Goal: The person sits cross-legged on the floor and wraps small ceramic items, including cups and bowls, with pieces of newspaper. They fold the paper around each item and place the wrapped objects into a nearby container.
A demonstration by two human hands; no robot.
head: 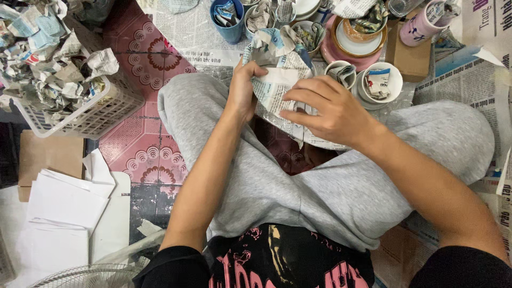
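Centrally, a newspaper-wrapped bundle [277,80] rests over the person's crossed legs in grey trousers [330,186], its long axis running from about 11 o'clock, where the crumpled loose end points, down to 5 o'clock. The left hand [242,90] grips its 9 o'clock edge, fingers curled shut on the paper. The right hand [325,109] lies on its 4 o'clock side, fingers half-bent, pinching the wrap. Paper-stuffed cups [368,80] stand at 2 o'clock; a white basket [90,114] of crumpled paper sits at 9 o'clock.
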